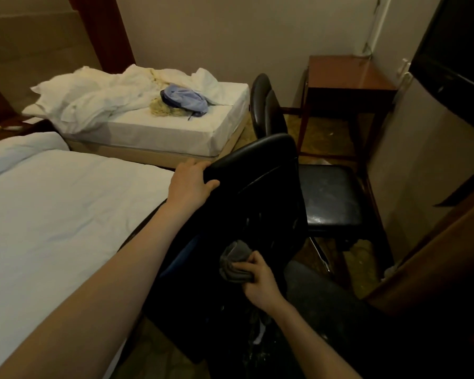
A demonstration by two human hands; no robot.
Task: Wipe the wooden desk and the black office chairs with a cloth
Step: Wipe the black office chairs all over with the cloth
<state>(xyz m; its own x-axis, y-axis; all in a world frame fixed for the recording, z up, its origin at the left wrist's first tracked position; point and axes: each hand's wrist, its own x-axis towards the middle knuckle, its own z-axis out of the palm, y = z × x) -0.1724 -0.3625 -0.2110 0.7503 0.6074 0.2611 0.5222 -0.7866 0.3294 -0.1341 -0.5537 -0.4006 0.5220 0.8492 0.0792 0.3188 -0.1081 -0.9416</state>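
Note:
A black office chair [260,192] stands in front of me with its backrest turned toward me. My left hand [190,184] grips the top left edge of that backrest. My right hand [257,280] presses a crumpled grey cloth [234,262] against the lower back of the backrest. The chair's black seat [330,195] shows to the right of the backrest. A second black chair [266,105] stands behind it near the wall. A wooden desk [348,75] sits in the far corner.
A white bed [52,214] lies close on my left. A second bed [162,124] with rumpled sheets and a blue garment [185,98] is beyond it. A dark screen [454,53] and wooden furniture [435,255] stand at the right.

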